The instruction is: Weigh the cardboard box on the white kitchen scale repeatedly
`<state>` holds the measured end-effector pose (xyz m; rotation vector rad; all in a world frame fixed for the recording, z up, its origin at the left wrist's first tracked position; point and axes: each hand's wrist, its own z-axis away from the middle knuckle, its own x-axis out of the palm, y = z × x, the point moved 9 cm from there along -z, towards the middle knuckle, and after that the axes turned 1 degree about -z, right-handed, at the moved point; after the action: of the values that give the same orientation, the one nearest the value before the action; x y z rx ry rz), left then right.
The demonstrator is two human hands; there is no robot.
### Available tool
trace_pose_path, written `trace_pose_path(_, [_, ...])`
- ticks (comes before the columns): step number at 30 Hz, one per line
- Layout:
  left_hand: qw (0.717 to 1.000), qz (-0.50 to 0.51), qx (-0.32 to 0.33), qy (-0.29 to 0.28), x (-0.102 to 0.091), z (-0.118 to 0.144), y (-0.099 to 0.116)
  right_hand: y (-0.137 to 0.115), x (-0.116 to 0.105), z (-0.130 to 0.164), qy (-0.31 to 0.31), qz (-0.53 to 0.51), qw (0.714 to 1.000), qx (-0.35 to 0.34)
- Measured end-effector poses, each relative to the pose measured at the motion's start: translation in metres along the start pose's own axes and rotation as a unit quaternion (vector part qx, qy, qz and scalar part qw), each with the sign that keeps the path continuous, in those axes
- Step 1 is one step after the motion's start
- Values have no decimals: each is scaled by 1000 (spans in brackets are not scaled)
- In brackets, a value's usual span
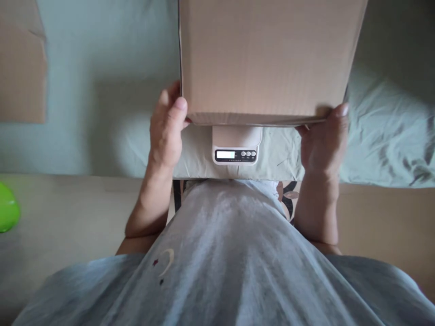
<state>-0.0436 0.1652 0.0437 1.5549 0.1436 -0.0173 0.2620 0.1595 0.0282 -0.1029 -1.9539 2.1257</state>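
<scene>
A large brown cardboard box (268, 59) fills the upper middle of the head view, held between both my hands. My left hand (168, 124) grips its near left corner, thumb on the side edge and fingertips tucked underneath. At the near right corner my right hand (324, 138) holds the box, with fingers partly hidden below it. Under the box's near edge shows a white digital kitchen scale (236, 145) with a lit display and a row of round buttons. The box hides the rest of the scale, so I cannot tell whether they touch.
A pale green cloth (112, 113) covers the work surface, wrinkled on the right. Another piece of brown cardboard (22, 72) lies at the far left. A bright green rounded object (7, 208) is at the left edge, below the surface's front edge.
</scene>
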Motion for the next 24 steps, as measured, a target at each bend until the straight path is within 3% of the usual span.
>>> trace_pose_path(4, [999, -16, -43, 1, 5, 11, -19, 15, -7, 12, 13, 2, 1000, 9])
trace_pose_path(14, [996, 2, -87, 26, -2, 18, -56, 31, -6, 17, -27, 47, 998, 25])
trace_pose_path(21, [983, -15, -160, 85, -23, 17, -125, 74, -35, 5, 21, 31, 998, 43])
trace_pose_path(24, [982, -19, -167, 84, -27, 18, -139, 88, -46, 5, 39, 37, 998, 33])
